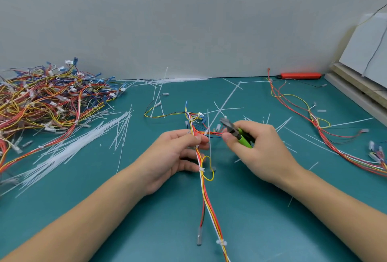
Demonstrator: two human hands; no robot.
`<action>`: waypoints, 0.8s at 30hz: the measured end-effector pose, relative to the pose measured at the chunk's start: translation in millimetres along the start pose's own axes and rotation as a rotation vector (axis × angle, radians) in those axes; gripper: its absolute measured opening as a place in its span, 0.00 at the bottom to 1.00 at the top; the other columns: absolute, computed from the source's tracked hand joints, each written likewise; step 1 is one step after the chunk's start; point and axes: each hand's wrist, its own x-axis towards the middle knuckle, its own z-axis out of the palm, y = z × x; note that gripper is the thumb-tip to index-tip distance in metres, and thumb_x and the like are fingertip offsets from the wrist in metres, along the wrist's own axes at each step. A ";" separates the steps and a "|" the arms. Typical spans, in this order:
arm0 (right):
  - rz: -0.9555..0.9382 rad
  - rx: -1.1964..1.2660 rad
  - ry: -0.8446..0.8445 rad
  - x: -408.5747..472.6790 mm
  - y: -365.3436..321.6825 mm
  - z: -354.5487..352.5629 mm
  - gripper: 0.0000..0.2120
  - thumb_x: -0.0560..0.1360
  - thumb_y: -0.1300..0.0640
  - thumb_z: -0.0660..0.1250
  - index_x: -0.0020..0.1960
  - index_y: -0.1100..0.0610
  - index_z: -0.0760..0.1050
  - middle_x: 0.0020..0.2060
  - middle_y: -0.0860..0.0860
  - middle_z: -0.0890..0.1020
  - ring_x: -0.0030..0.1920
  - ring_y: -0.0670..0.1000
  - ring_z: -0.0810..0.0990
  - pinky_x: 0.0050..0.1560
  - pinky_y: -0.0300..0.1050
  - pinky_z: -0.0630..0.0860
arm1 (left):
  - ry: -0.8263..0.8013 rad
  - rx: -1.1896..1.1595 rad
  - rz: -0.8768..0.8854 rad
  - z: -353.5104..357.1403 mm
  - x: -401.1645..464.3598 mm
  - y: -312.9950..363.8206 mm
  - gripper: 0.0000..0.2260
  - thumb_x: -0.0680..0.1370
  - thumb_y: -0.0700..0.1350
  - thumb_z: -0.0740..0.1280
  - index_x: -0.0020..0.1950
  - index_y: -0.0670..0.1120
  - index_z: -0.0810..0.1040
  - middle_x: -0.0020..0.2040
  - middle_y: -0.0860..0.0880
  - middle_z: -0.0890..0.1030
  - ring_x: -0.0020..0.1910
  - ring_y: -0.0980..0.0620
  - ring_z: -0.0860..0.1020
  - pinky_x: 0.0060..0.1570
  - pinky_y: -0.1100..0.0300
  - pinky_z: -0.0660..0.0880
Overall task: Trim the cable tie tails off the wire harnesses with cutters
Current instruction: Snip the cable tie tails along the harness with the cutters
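- One tangled heap of wire harnesses (48, 98), thin plastic-sheathed strands in red, yellow, blue and white with small pale connectors, lay at far left on the teal matte tabletop (146, 209).
- One loose sheaf of long white translucent cable ties (69, 146), too many to count, fanned out just right of the heap.
- One left hand (173, 157) was clenched on the red, yellow and white wire harness (206, 197) at centre, fingers pinching its bundle.
- Three white tie heads were visible along that harness; one uncut white tie tail (209, 146) stood upright from it between the hands.
- One right hand (259, 150) grasped one pair of green-handled cutters (236, 134); the grey metal jaws were blurred and pointed toward the upper left.
- Many cut white tails (326, 141) were scattered across the tabletop.
- One second loose harness (318, 123) lay at right.
- One red oblong bar (300, 75) rested against the pale wall (188, 21).
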 end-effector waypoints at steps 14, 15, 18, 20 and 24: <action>-0.071 -0.002 0.123 0.7 0.7 2.3 0.03 0.80 0.59 0.72 0.47 0.54 0.80 0.38 0.49 0.81 0.41 0.52 0.78 0.45 0.44 0.75 | -0.158 -0.009 0.008 -1.1 -2.8 2.6 0.17 0.72 0.51 0.72 0.53 0.42 0.76 0.58 0.39 0.85 0.54 0.42 0.85 0.40 0.55 0.82; -0.073 0.019 0.116 0.5 0.7 1.9 0.01 0.80 0.59 0.72 0.50 0.54 0.81 0.40 0.49 0.83 0.43 0.53 0.80 0.47 0.45 0.76 | -0.153 -0.017 0.011 -1.2 -2.4 2.4 0.17 0.73 0.50 0.72 0.55 0.41 0.77 0.59 0.40 0.85 0.56 0.42 0.85 0.41 0.54 0.83; -0.092 0.055 0.090 -0.1 1.0 1.5 0.04 0.81 0.60 0.70 0.53 0.54 0.83 0.43 0.47 0.85 0.46 0.53 0.82 0.51 0.47 0.77 | -0.130 -0.028 0.017 -0.4 -2.3 3.2 0.16 0.73 0.49 0.72 0.55 0.40 0.79 0.60 0.42 0.85 0.58 0.43 0.84 0.43 0.52 0.83; -0.110 0.066 0.125 -0.5 -0.1 2.0 0.05 0.80 0.60 0.70 0.54 0.53 0.82 0.45 0.46 0.86 0.48 0.52 0.84 0.54 0.46 0.79 | -0.135 -0.027 0.019 0.5 -3.9 5.0 0.15 0.69 0.51 0.72 0.50 0.43 0.84 0.61 0.42 0.84 0.56 0.45 0.84 0.42 0.53 0.82; -0.115 0.119 0.181 1.1 -1.9 -0.1 0.08 0.79 0.58 0.68 0.56 0.48 0.82 0.48 0.42 0.86 0.53 0.48 0.85 0.56 0.37 0.77 | -0.185 -0.095 -0.034 -4.8 -3.6 7.2 0.20 0.70 0.49 0.65 0.54 0.38 0.86 0.62 0.37 0.82 0.52 0.42 0.83 0.42 0.51 0.81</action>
